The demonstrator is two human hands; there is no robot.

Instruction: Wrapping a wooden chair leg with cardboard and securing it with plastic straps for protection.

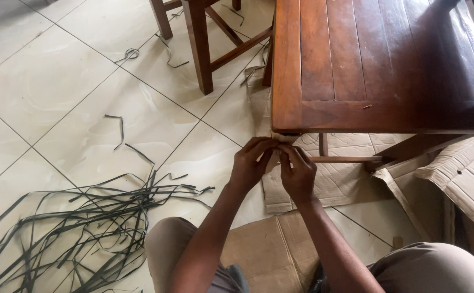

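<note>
My left hand (250, 163) and my right hand (297, 172) meet just below the near left corner of a dark wooden table (356, 65). The fingers of both hands pinch a small pale strip (284, 139) that lies against the table's corner and edge. The fingertips touch each other around it, and most of the strip is hidden by them. Both forearms reach up from my knees at the bottom of the view.
A tangle of dark green flat strips (85, 222) spreads over the tiled floor at the left. Flattened cardboard (280, 249) lies under my hands and the table. A wooden chair's legs (201, 49) stand at the top. More cardboard (465, 173) is heaped at the right.
</note>
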